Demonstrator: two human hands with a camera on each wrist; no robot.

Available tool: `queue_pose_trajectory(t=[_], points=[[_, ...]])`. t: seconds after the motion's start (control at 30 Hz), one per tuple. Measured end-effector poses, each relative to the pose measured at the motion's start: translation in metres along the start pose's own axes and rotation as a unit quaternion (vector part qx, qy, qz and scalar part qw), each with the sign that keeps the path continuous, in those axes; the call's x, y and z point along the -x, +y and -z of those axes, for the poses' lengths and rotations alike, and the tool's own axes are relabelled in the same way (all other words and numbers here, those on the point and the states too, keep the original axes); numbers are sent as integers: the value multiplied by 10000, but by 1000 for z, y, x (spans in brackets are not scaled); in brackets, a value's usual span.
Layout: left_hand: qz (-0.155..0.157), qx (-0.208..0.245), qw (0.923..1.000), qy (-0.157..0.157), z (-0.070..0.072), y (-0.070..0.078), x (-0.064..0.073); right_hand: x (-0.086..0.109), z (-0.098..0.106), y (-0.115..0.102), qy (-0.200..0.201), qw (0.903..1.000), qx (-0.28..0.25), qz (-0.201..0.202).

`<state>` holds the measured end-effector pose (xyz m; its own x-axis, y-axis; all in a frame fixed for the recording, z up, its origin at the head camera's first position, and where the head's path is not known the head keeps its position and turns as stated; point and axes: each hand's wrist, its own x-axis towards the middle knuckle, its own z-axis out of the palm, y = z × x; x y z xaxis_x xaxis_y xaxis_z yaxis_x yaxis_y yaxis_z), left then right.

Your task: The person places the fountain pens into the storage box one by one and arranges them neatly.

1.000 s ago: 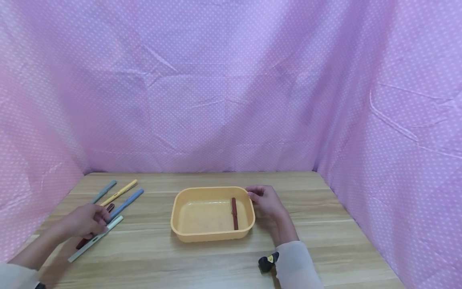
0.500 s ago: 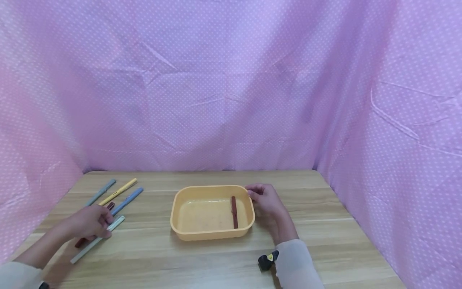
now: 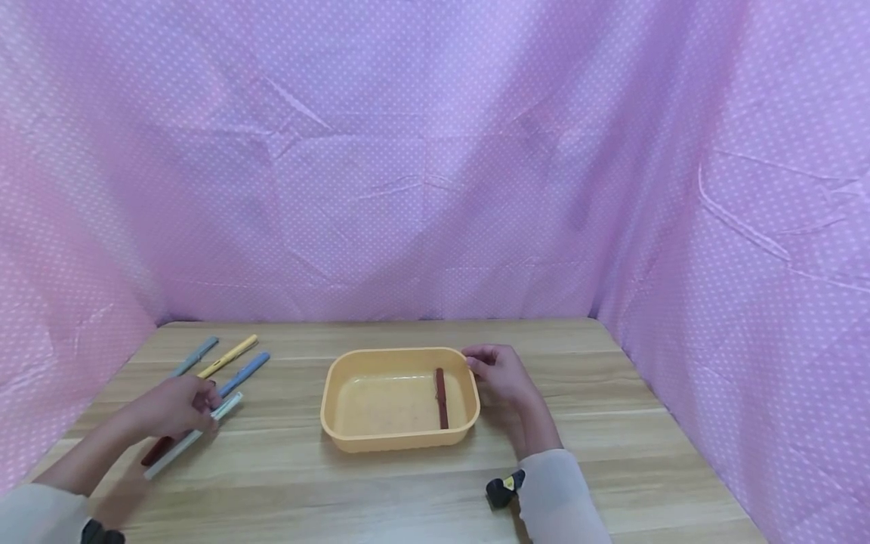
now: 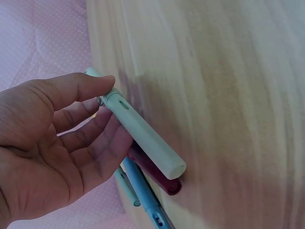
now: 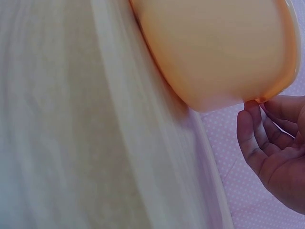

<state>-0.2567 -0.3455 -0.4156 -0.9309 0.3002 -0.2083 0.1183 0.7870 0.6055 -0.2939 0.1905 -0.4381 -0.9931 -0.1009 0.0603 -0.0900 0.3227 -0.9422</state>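
Head view: left hand (image 3: 170, 408) pinches the pale green pen (image 4: 145, 136) between thumb and fingers; judged step, the pick-up. Contact with the desk (image 3: 646, 468) cannot be confirmed. Dark red pen (image 3: 157, 451) lies partly beneath this hand; grey-green (image 3: 195, 357), yellow (image 3: 229, 357) and blue (image 3: 246, 373) pens lie just beyond it. Next move, as judged: lift clear without disturbing adjacent pens. Between the hands stands the yellow tray (image 3: 397, 444), containing a red pen (image 3: 442, 399). Right hand (image 3: 504, 375) holds the tray's rim. Beneath both hands: wood-grain desk. Beyond them: pink dotted curtain (image 3: 421, 189).
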Motion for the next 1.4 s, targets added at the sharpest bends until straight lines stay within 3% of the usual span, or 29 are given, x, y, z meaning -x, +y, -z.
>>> queue_pose_trajectory(t=[0.07, 0.37, 0.6, 0.83, 1.1, 1.4], points=[[90, 33, 10000, -18, 1, 3, -1, 0, 0, 0, 7, 10000, -4, -6], [-59, 281, 9995, -140, 0, 12, -5, 1, -1, 0, -26, 10000, -62, 52], [-392, -263, 9989, 65, 2, 21, -14, -1, -2, 1, -70, 10000, -29, 36], [-178, 19, 9998, 28, 5, 31, -24, 0, -2, 2, -67, 10000, -17, 53], [-524, -176, 9982, 219, 8, 37, -35, 0, 0, 4, -19, 10000, 7, 43], [-237, 274, 9991, 233, 10, 50, -41, -1, 1, 5, -2, 10000, -52, 49]])
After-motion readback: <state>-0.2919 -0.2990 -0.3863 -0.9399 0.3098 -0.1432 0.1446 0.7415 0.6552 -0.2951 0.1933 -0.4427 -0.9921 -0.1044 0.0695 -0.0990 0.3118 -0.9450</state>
